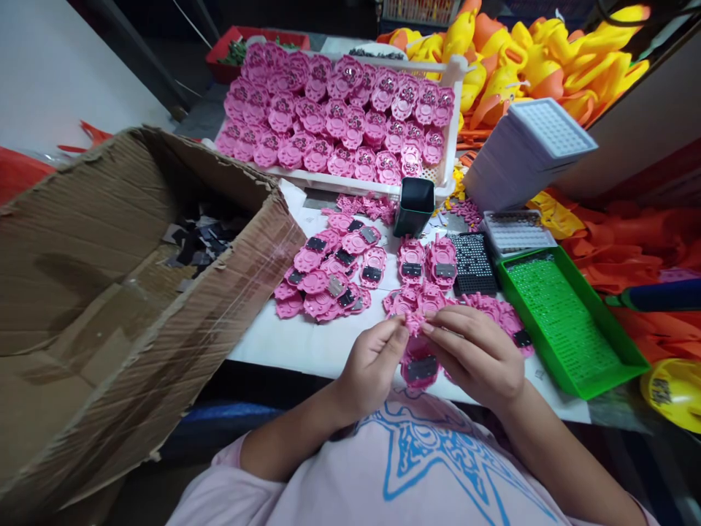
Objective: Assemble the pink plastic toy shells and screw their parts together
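Both hands meet just above the near edge of the table [307, 343]: left hand [372, 365] and right hand [479, 358] are each closed in a fingertip pinch on one pink plastic part [420, 367] (a dark insert shows on its face). Step in hand, judging by the grip: seating or checking that insert. Similar pink parts [328, 274] lie heaped just beyond, near a green tray [575, 329]; the next move likely calls for steady, aligned fingertip pressure.

pink part [420, 367]: glossy plastic; box [109, 292]: rough torn cardboard
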{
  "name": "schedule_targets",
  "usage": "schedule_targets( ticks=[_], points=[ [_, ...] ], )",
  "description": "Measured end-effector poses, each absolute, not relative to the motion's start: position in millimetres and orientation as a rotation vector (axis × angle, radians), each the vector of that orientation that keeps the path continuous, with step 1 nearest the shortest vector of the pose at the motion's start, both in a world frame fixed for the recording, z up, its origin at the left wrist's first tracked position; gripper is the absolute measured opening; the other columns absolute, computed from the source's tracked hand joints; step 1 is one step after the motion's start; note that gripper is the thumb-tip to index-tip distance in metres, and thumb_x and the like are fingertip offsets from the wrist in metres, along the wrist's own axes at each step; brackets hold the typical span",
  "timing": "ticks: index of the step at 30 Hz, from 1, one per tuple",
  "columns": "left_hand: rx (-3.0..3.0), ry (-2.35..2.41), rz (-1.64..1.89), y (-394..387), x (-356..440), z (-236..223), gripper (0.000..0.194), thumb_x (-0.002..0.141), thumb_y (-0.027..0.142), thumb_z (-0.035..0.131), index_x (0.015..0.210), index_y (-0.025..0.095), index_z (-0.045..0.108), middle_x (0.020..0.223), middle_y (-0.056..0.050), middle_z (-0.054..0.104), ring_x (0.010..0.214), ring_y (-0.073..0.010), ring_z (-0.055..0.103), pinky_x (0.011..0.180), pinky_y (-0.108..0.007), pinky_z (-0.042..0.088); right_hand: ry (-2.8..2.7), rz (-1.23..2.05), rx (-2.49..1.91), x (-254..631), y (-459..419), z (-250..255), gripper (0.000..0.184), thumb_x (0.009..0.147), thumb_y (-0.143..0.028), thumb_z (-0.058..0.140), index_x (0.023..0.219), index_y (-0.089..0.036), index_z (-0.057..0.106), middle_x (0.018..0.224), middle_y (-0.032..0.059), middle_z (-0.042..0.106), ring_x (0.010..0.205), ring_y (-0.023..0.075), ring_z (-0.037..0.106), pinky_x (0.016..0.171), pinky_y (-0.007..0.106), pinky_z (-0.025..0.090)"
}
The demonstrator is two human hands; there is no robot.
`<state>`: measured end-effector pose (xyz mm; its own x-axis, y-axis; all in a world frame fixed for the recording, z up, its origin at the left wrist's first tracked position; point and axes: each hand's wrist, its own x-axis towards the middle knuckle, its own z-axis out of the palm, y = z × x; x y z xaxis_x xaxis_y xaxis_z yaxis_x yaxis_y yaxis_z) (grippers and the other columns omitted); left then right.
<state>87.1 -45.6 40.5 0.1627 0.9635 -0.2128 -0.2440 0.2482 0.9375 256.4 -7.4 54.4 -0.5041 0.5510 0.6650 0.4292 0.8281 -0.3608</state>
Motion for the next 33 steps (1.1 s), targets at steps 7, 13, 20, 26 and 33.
schedule_targets(
  ticks=[7, 13, 20, 26, 33],
  points=[
    [0.935, 1.035, 1.050, -44.1, 88.0, 41.1, 0.031, 0.091, 0.043, 0.048, 0.088, 0.017, 0.063, 0.071, -0.001, 0.054, 0.069, -0.0135, 0.047, 0.070, -0.025, 0.041, -2.212, 0.207, -0.716, 259.7, -7.9, 54.2, 0.036, 0.076, -0.006, 0.063, 0.110, -0.016, 0.062, 0.096, 0.0119, 0.070, 0.093, 0.0209, 0.065, 0.077, 0.039, 0.059],
    [1.011, 1.090, 1.073, -42.9, 84.5, 42.9, 0.033, 0.088, 0.045, 0.053, 0.081, 0.015, 0.064, 0.069, -0.002, 0.056, 0.066, -0.0130, 0.048, 0.065, -0.023, 0.042, -2.219, 0.154, -0.695, 255.9, -9.7, 55.4, 0.034, 0.076, -0.008, 0.064, 0.108, -0.018, 0.064, 0.094, 0.0099, 0.072, 0.091, 0.0212, 0.066, 0.072, 0.037, 0.059],
    [1.213, 1.094, 1.073, -43.6, 79.9, 51.6, 0.036, 0.092, 0.041, 0.045, 0.091, 0.015, 0.070, 0.075, -0.005, 0.063, 0.069, -0.0165, 0.056, 0.069, -0.026, 0.046, -2.090, 0.202, -0.785, 248.3, -20.1, 56.7, 0.045, 0.075, -0.008, 0.066, 0.118, -0.017, 0.056, 0.092, 0.0102, 0.070, 0.089, 0.0197, 0.066, 0.074, 0.036, 0.060],
    [0.977, 1.022, 1.121, -47.1, 89.2, 46.0, 0.032, 0.092, 0.040, 0.048, 0.100, 0.017, 0.069, 0.087, -0.006, 0.067, 0.078, -0.0176, 0.060, 0.075, -0.027, 0.048, -2.120, 0.131, -0.789, 247.5, -19.0, 54.2, 0.039, 0.072, -0.005, 0.068, 0.108, -0.014, 0.058, 0.089, 0.0123, 0.069, 0.087, 0.0210, 0.064, 0.073, 0.038, 0.059],
    [1.081, 1.109, 1.177, -48.3, 95.5, 51.2, 0.025, 0.090, 0.039, 0.053, 0.094, 0.017, 0.064, 0.084, -0.005, 0.066, 0.075, -0.0155, 0.059, 0.071, -0.024, 0.048, -2.099, 0.169, -0.818, 243.0, -22.4, 58.8, 0.035, 0.073, -0.004, 0.064, 0.105, -0.016, 0.058, 0.090, 0.0123, 0.066, 0.089, 0.0217, 0.063, 0.073, 0.038, 0.058]
  ],
)
